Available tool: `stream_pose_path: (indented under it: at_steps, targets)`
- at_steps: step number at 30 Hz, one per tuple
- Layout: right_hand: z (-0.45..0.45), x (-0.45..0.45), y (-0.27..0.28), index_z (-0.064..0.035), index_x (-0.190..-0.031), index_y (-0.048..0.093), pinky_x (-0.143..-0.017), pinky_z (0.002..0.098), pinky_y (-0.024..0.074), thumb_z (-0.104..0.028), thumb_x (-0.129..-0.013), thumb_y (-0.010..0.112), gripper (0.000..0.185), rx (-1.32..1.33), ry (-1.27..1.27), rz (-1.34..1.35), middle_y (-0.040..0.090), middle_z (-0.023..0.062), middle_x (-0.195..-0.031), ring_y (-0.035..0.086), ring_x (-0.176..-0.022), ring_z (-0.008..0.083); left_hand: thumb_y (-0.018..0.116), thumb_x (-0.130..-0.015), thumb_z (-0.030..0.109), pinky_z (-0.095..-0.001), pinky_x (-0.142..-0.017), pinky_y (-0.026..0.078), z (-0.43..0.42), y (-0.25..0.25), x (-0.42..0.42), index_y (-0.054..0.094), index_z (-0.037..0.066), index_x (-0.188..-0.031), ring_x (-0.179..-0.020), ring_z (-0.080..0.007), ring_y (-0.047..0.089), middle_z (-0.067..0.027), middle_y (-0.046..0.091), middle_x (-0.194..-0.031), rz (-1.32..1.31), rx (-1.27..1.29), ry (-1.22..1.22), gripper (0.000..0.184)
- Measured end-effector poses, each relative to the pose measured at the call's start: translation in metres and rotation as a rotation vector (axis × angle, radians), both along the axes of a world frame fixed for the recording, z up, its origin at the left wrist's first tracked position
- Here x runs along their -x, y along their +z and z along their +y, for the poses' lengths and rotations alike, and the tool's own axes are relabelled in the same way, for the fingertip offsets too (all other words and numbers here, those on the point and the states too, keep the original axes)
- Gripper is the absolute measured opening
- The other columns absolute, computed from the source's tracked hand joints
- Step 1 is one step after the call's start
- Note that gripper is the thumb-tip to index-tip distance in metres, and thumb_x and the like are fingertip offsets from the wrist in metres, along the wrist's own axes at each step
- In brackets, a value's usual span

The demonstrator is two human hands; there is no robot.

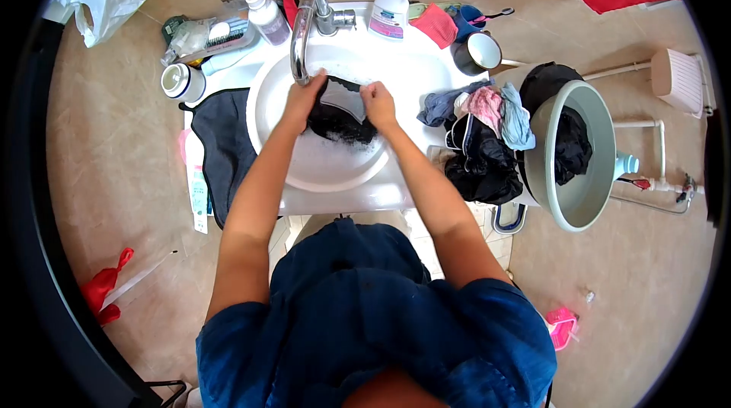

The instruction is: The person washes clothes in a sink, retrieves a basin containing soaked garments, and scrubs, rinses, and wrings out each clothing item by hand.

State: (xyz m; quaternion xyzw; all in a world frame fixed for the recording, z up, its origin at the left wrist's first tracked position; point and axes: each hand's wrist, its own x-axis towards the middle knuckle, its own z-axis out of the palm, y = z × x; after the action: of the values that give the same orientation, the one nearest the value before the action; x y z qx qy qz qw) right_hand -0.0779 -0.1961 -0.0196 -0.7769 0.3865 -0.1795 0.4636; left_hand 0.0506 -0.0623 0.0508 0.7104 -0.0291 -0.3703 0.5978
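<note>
A black cloth (339, 123) with a grey panel lies in the white sink (268, 150), with suds along its lower edge. My left hand (303, 99) grips the cloth's left side, just under the curved metal faucet (301, 35). At the upper right edge of the grey panel, the fingers of my right hand (378, 105) are closed on the same cloth. Parts of the cloth are hidden under my fingers.
Left of the sink lies a dark cloth (223, 145). Behind stand a pump bottle (266, 18) and a white bottle (390, 9). To the right are piled clothes (483, 141), a metal mug (478, 53) and a tilted grey-green basin (598, 172) holding black fabric.
</note>
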Motion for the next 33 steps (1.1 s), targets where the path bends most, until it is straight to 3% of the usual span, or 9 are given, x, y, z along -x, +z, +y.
stream_pose_path:
  at_steps: [4,10,13,16,22,25,27,31,33]
  targets:
    - [0.031,-0.004,-0.038,-0.0032,-0.085,0.057,-0.072,0.0466,0.0473,-0.029,-0.091,0.055,0.026,0.03,0.035,0.282,0.063,0.0221,-0.081,0.061,-0.08,0.04,0.064,-0.083,0.049,-0.044,-0.075,0.049,-0.004,-0.076,0.002,0.066,0.001,-0.092,-0.085,-0.0365,0.065,-0.0206,0.068,-0.088,-0.702,-0.541,-0.402,0.049]
    - [0.044,0.001,-0.073,-0.0059,-0.101,0.059,-0.076,0.0455,0.0491,-0.026,-0.089,0.054,0.024,0.039,0.276,0.35,0.065,0.0195,-0.09,0.062,-0.084,0.0376,0.065,-0.082,0.041,-0.0462,-0.077,0.051,-0.013,-0.108,0.016,0.067,0.003,-0.088,-0.087,-0.0371,0.064,-0.0202,0.067,-0.089,-0.781,-0.868,-0.675,0.039]
    - [0.039,-0.012,-0.077,-0.0054,-0.11,0.055,-0.081,0.0458,0.0493,-0.029,-0.09,0.051,0.031,-1.034,-0.343,-0.116,0.064,0.0172,-0.103,0.062,-0.094,0.0341,0.06,-0.084,0.041,-0.0461,-0.076,0.051,-0.033,-0.068,0.042,0.066,0.004,-0.088,-0.086,-0.0351,0.065,-0.0194,0.067,-0.087,-0.761,-0.664,-0.501,0.038]
    - [0.043,-0.002,-0.137,-0.0076,-0.108,0.058,-0.076,0.0368,0.0525,-0.029,-0.093,0.048,0.028,-1.767,0.06,-0.958,0.062,0.0059,-0.103,0.062,-0.089,0.0237,0.052,-0.088,0.047,-0.0476,-0.075,0.05,-0.046,-0.02,0.086,0.066,0.004,-0.084,-0.082,-0.0381,0.065,-0.0206,0.067,-0.084,-0.893,-0.521,-0.595,0.046]
    - [0.058,-0.01,-0.011,-0.0075,-0.1,0.057,-0.067,0.037,0.0506,-0.037,-0.095,0.045,0.033,-1.434,-0.217,-0.333,0.061,0.0097,-0.094,0.06,-0.084,0.0239,0.037,-0.095,0.053,-0.047,-0.074,0.05,-0.054,-0.058,0.033,0.07,0.005,-0.079,-0.078,-0.0383,0.066,-0.021,0.067,-0.081,-0.788,-0.729,-0.476,0.061]
    - [0.051,-0.005,-0.039,-0.0056,-0.099,0.059,-0.062,0.0345,0.0501,-0.043,-0.096,0.046,0.039,-1.314,-0.212,-0.212,0.062,0.0092,-0.093,0.061,-0.08,0.0222,0.037,-0.095,0.052,-0.0472,-0.074,0.051,-0.05,-0.049,0.029,0.071,0.006,-0.082,-0.078,-0.0388,0.066,-0.0231,0.067,-0.081,-0.736,-0.731,-0.409,0.059]
    - [0.043,-0.019,-0.049,-0.0026,-0.104,0.059,-0.056,0.035,0.0453,-0.04,-0.097,0.048,0.04,-1.53,-0.348,-0.462,0.061,0.0074,-0.09,0.058,-0.074,0.0195,0.037,-0.095,0.052,-0.0479,-0.074,0.05,-0.05,-0.051,0.064,0.071,0.006,-0.08,-0.077,-0.0395,0.066,-0.0241,0.066,-0.079,-0.796,-0.642,-0.446,0.059]
    - [0.041,-0.004,-0.042,-0.003,-0.107,0.059,-0.057,0.036,0.0455,-0.033,-0.097,0.05,0.034,-1.6,-0.297,-0.375,0.06,0.0085,-0.089,0.057,-0.073,0.0214,0.038,-0.095,0.052,-0.0495,-0.071,0.05,-0.054,-0.045,0.066,0.068,0.002,-0.072,-0.072,-0.0391,0.065,-0.0232,0.066,-0.075,-0.881,-0.772,-0.471,0.063]
    - [0.052,-0.005,-0.043,-0.0037,-0.107,0.059,-0.057,0.0375,0.0465,-0.03,-0.096,0.051,0.03,-1.379,-0.286,-0.239,0.061,0.0096,-0.09,0.059,-0.076,0.0224,0.04,-0.095,0.052,-0.0493,-0.068,0.05,-0.048,-0.045,0.046,0.067,0.001,-0.07,-0.069,-0.0392,0.065,-0.0227,0.065,-0.073,-0.833,-0.739,-0.382,0.063]
